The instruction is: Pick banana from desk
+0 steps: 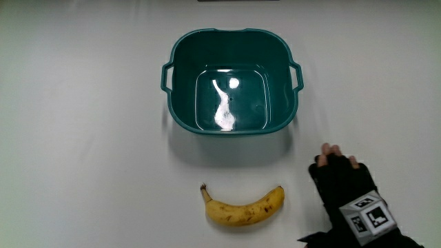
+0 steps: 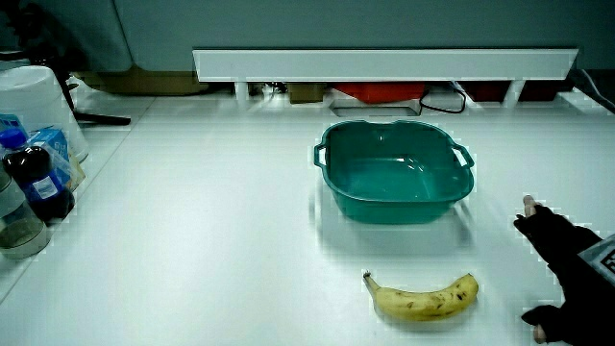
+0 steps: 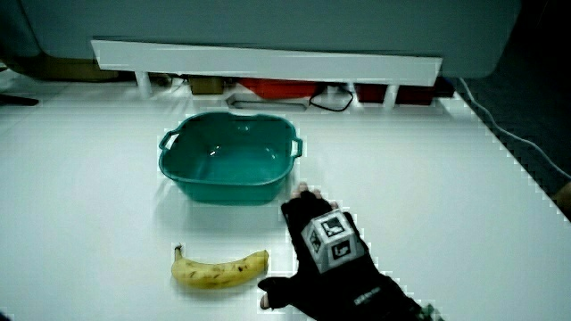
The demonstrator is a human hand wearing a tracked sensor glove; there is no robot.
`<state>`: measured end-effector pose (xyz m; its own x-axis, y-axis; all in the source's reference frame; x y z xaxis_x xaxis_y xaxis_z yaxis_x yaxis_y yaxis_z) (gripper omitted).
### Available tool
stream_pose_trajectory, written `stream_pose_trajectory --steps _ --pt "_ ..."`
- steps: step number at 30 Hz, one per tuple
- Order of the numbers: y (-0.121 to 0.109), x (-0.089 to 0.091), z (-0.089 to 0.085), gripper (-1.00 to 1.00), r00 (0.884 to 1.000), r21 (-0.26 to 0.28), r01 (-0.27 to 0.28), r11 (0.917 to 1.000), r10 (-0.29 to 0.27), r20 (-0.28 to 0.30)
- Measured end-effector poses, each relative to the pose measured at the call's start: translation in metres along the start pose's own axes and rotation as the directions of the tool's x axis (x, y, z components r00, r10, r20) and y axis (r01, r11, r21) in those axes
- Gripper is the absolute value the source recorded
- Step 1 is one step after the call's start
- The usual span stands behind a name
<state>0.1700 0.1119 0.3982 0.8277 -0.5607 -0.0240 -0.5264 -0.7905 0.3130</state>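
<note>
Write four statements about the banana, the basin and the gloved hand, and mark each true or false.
1. The banana lies in the teal basin. False: it lies on the table, nearer to the person than the basin.
2. The basin holds nothing. True.
3. The hand grasps the banana. False: it is beside the banana, apart from it, holding nothing.
4. The banana's peel has dark spots. True.
</note>
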Motion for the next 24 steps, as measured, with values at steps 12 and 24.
stream_pose_trajectory --steps 12,24 --pt "0.039 -0.046 0.005 0.0 0.98 -0.209 -0.19 0.9591 0.171 -0.105" --pt "0.066 -0.081 -0.012 0.0 0.957 -0.056 -0.286 0.9566 0.282 -0.073"
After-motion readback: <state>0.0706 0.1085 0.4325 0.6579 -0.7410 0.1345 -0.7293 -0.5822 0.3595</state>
